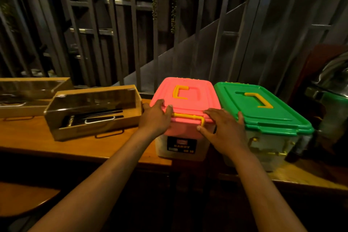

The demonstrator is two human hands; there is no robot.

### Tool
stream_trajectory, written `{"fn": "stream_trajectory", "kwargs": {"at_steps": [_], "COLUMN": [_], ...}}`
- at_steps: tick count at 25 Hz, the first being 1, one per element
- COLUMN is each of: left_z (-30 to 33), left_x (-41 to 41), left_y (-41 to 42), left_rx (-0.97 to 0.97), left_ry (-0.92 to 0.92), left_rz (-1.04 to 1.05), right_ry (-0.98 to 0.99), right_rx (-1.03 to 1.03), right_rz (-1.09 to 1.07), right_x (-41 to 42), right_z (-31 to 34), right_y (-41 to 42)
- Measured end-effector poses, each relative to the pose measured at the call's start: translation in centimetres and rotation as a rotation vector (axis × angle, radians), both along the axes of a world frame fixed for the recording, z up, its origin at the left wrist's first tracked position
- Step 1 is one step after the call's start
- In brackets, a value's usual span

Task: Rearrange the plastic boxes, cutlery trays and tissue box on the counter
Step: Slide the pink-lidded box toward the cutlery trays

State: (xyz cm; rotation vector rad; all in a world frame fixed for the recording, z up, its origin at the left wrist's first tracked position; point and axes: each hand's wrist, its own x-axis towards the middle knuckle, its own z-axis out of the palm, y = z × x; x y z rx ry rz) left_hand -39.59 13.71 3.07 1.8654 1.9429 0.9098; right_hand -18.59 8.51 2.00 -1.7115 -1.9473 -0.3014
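A clear plastic box with a pink lid [194, 98] and yellow handle stands at the counter's front edge. My left hand [155, 117] grips its near left corner, and my right hand [224, 128] grips its near right corner beside the yellow front latch. Touching it on the right is a clear box with a green lid [263, 111]. Left of the pink box lies a wooden cutlery tray [94, 115] with a clear cover and dark cutlery inside. A second cutlery tray [28, 96] sits behind it at far left. No tissue box shows.
The wooden counter [37, 137] runs left to right, with dark metal railings and a staircase behind. A shiny metal object [331, 88] stands at the far right. A round wooden seat [24, 198] is below the counter at lower left.
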Motion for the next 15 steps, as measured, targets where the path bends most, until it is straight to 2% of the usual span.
{"fn": "stream_trajectory", "kwargs": {"at_steps": [5,8,11,15], "left_z": [0.0,-0.7,-1.5,-2.5], "left_x": [-1.3,-4.2,-9.1,-19.4], "left_y": [-0.3,-1.7,-3.0,-3.0], "left_rx": [-0.027,0.088,0.294,0.374], "left_ry": [-0.083,-0.045,0.088,0.259], "left_rz": [-0.083,-0.165,-0.032,0.132], "right_ry": [-0.005,0.173,0.22,0.194], "right_rx": [-0.003,0.063,0.215,0.197], "right_rz": [-0.016,0.012,0.12,0.291], "right_x": [-0.4,-2.9,-8.6,-18.6], "right_z": [-0.3,-0.2,0.1,-0.8], "right_y": [0.0,-0.8,-1.8,0.3]}}
